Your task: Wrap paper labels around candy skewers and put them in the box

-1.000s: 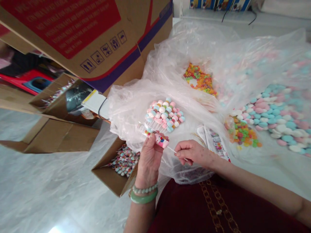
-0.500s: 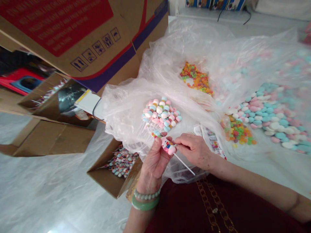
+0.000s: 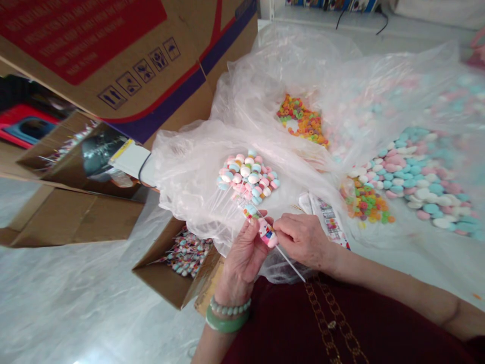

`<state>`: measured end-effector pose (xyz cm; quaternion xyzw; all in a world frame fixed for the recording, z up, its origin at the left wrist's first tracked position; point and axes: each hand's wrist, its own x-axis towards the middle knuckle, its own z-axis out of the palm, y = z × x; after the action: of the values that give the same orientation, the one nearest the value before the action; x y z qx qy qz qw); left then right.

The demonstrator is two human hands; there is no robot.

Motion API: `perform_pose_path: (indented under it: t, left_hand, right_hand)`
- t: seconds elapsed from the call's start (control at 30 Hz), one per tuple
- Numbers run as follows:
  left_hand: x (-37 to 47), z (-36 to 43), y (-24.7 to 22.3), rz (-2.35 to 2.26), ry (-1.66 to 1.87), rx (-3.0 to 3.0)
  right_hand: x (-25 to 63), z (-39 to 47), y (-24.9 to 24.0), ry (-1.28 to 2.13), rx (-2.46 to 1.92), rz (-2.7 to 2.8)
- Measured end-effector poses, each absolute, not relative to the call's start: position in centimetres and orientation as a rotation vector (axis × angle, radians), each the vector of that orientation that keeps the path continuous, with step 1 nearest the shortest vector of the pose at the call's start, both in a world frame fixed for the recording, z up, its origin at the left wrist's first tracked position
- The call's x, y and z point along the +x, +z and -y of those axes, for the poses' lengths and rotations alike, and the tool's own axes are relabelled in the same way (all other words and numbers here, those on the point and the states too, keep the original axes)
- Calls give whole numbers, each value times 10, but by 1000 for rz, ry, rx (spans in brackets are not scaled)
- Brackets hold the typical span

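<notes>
My left hand is closed around a marshmallow skewer in a clear wrapper printed with a cartoon figure. Its white stick slants down to the right, below my fingers. Against the wrapper's lower end, my right hand pinches with thumb and fingertips; what lies between them is too small and hidden to make out. Just beyond my hands, a pile of marshmallow skewers in pink, white and blue rests on clear plastic sheeting. A printed wrapper packet lies to the right of my right hand.
Loose marshmallows spread over the right of the table, beside gummy rings. More orange gummy rings lie farther back. A large carton stands at left. Below the table edge, an open box holds finished-looking skewers.
My right hand has shifted slightly down and closed in against the wrapper's lower end. The skewer has moved a little right and down in my left hand. The view has shifted slightly.
</notes>
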<state>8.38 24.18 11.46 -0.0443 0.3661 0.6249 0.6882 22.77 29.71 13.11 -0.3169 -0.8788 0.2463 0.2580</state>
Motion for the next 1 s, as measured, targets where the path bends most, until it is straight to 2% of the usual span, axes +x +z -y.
perform_pose_path:
  t: [0.23, 0.33, 0.4, 0.53, 0.6, 0.73, 1.0]
  left_hand:
    - [91, -225, 116, -808, 1272, -103]
    - [91, -221, 118, -870, 1253, -114]
    - [89, -225, 119, -942, 1319, -124]
    - [86, -246, 123, -1041, 1533, -112]
    - [87, -257, 126, -1026, 1583, -78]
    - [93, -269, 129, -999, 1597, 26]
    - [100, -271, 138, -1042, 1550, 49]
  right_hand:
    - [254, -281, 121, 733, -664, 2427]
    - [273, -276, 123, 933, -643, 2490]
    - [277, -276, 127, 1183, -831, 2427]
    - [266, -279, 136, 1802, -1179, 2132]
    - [258, -281, 136, 2003, -1249, 1867]
    - [248, -288, 130, 2195, -1247, 1390]
    - [225, -299, 129, 2431, -965, 927]
